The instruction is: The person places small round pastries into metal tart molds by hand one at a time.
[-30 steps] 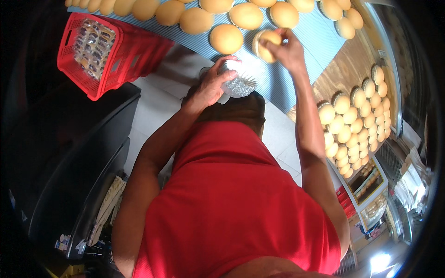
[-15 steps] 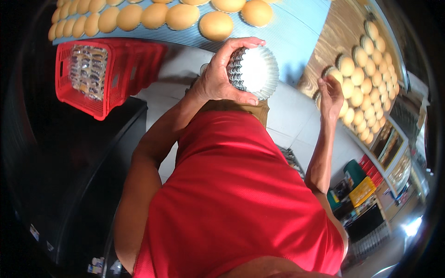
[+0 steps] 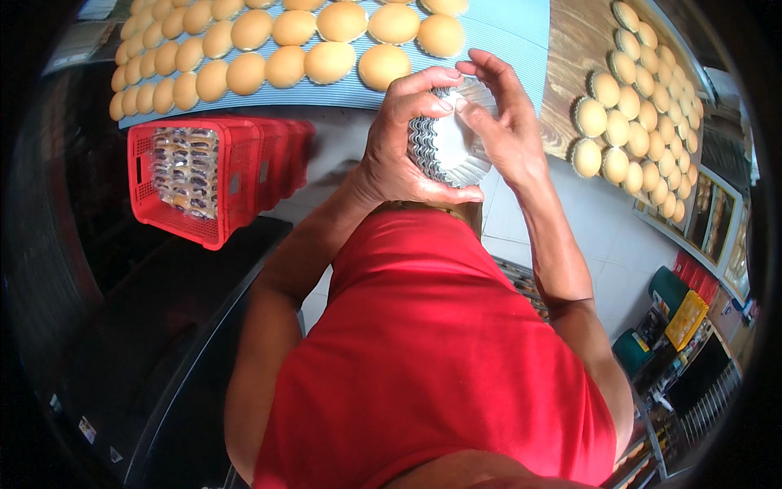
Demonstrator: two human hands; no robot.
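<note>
At the near edge of a blue table, above a pale tiled floor, grips a nested stack of fluted tins with the left hand, clamped round one side, fingers over the top and thumb underneath. Holds the stack tilted in front of a red shirt, mouth toward the right. Has the right hand at the opposite rim, thumb across the mouth and fingertips apart from it near the upper edge; impossible to tell from this angle whether pinching a tin or merely resting there.

Could spill the whole stack onto the floor through any slackening of the left grip, apparently the main support. Could also tip it with a hard push from the right thumb, or bend a thin rim by squeezing too tightly. Risks knocking the nearest bun, close to the left fingertips at the table's edge, with a careless swing of the knuckles.

Has more buns in fluted tins on a wooden board at right, and a red crate of wrapped packets at left, both well apart from the hands.
</note>
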